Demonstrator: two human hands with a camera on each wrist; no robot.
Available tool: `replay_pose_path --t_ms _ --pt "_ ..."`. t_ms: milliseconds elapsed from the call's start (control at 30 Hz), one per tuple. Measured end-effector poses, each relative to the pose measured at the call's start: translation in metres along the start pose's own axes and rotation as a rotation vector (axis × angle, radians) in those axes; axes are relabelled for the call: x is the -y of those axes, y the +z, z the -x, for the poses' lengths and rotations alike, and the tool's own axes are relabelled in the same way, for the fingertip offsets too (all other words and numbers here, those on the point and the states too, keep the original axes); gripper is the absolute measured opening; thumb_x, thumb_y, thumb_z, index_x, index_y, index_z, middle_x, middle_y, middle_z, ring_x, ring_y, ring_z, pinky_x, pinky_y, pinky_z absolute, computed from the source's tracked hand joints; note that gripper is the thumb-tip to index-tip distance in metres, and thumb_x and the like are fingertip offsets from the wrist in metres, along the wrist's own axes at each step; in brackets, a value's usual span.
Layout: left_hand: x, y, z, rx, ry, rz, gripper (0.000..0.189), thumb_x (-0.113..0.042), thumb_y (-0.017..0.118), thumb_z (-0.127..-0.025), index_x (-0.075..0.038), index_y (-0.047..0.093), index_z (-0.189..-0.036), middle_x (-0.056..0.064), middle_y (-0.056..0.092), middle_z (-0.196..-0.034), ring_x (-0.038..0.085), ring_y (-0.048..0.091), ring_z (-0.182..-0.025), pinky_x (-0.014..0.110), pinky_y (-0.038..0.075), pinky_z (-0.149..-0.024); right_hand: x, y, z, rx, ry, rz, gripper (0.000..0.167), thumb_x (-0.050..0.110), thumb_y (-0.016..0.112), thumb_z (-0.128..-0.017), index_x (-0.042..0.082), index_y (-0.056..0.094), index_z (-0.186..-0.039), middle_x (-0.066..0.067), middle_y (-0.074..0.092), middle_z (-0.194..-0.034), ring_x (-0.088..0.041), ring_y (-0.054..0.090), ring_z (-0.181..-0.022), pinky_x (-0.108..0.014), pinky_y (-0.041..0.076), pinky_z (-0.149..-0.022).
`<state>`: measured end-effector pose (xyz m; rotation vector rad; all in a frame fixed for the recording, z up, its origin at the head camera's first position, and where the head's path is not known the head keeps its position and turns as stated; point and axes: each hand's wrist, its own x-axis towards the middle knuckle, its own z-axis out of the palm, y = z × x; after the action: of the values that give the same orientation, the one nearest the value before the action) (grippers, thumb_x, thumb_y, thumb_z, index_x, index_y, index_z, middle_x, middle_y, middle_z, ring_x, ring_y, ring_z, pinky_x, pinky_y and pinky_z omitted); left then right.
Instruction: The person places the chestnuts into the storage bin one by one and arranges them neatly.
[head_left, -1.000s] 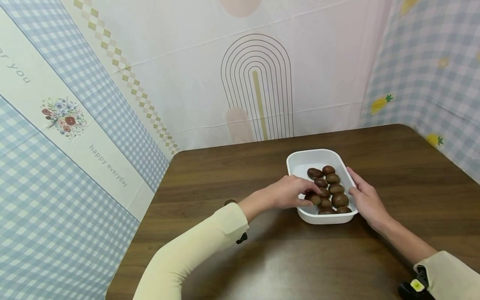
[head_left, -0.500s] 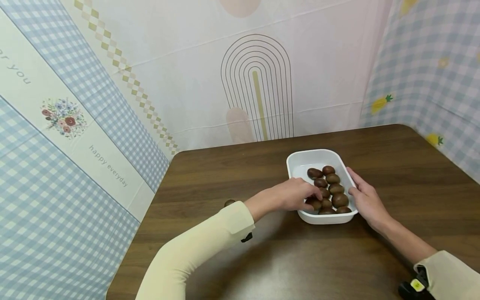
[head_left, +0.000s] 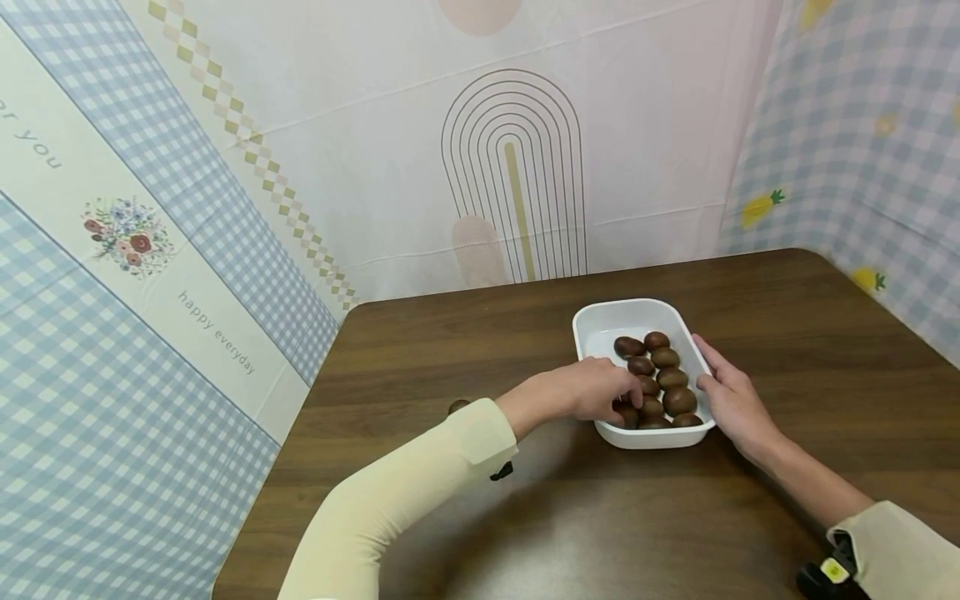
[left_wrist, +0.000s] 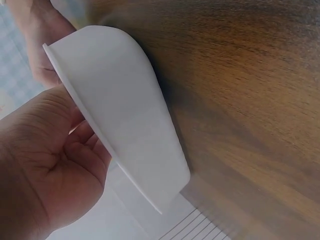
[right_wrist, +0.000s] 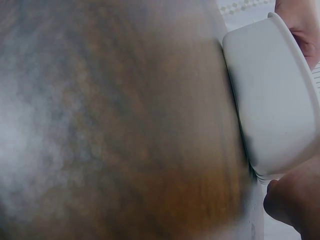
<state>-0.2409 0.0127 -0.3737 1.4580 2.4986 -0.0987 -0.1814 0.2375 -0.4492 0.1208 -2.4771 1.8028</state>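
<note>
A white rectangular dish [head_left: 615, 313] with rounded corners stands on the table, holding several brown egg-shaped fruits [head_left: 680, 401] in two rough columns. My left hand [head_left: 600, 389] reaches over the dish's left rim and pinches one brown egg-shaped fruit [head_left: 628, 415] low in the near left corner. In the left wrist view the dish's wall [left_wrist: 115, 105] hides those fingertips. My right hand [head_left: 738, 404] grips the right side of the dish, thumb at the rim and fingers along the outer wall. From the right wrist, the dish's outer side [right_wrist: 275, 95] shows beside the hand.
Another brown fruit [head_left: 458, 405] lies on the dark wooden table [head_left: 420, 358], partly covered by the left sleeve [head_left: 420, 467]. Behind the table hangs a patterned cloth [head_left: 645, 150], with checked cloth at both sides.
My left hand has shifted slightly right and towards me, bringing the fruit down into the near left corner of the dish. The right hand and the dish stay in place.
</note>
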Motion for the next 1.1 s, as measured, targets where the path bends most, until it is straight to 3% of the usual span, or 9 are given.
replay_pose_path --t_ms 400,600,733,867,1100 --pt "0.0 -0.005 0.002 0.07 0.046 0.126 0.021 -0.022 0.08 -0.099 -0.018 0.077 -0.12 -0.012 0.075 -0.109 -0.002 0.066 -0.1 0.014 0.046 -0.089 0.004 0.002 0.001 -0.005 -0.005 -0.001 0.064 0.005 0.032 -0.109 0.009 0.014 -0.171 -0.027 0.018 -0.171 -0.047 0.026 -0.15 -0.001 0.032 -0.087" --pt "0.003 -0.003 0.003 0.046 0.086 0.201 0.02 -0.017 0.077 -0.1 -0.015 0.075 -0.12 -0.009 0.076 -0.109 -0.001 0.067 -0.1 0.01 0.046 -0.087 0.004 0.001 0.001 -0.007 -0.008 0.0 0.064 0.005 0.032 -0.109 0.009 0.014 -0.17 -0.028 0.019 -0.171 -0.047 0.027 -0.149 -0.001 0.033 -0.086" --pt "0.007 0.0 0.007 -0.016 0.099 0.264 0.019 -0.016 0.075 -0.101 -0.014 0.075 -0.12 -0.01 0.074 -0.106 -0.004 0.066 -0.097 0.008 0.046 -0.086 0.004 0.001 0.002 -0.011 -0.015 -0.007 0.063 0.005 0.032 -0.109 0.008 0.015 -0.17 -0.028 0.019 -0.17 -0.047 0.028 -0.149 -0.001 0.034 -0.087" --pt "0.018 -0.002 0.016 -0.119 0.114 0.306 0.021 -0.019 0.075 -0.103 -0.012 0.073 -0.122 -0.008 0.074 -0.111 -0.005 0.064 -0.1 0.007 0.046 -0.089 0.003 0.002 0.003 -0.016 -0.02 -0.01 0.063 0.004 0.032 -0.109 0.007 0.015 -0.17 -0.028 0.019 -0.171 -0.047 0.027 -0.149 -0.001 0.034 -0.088" --pt "0.047 -0.015 0.043 -0.333 0.092 0.282 0.03 -0.019 0.074 -0.103 -0.01 0.071 -0.131 -0.001 0.075 -0.127 0.008 0.07 -0.113 0.013 0.049 -0.096 0.003 0.001 0.004 -0.017 -0.016 -0.004 0.063 0.004 0.032 -0.109 0.007 0.015 -0.17 -0.03 0.02 -0.17 -0.049 0.029 -0.148 -0.002 0.035 -0.086"
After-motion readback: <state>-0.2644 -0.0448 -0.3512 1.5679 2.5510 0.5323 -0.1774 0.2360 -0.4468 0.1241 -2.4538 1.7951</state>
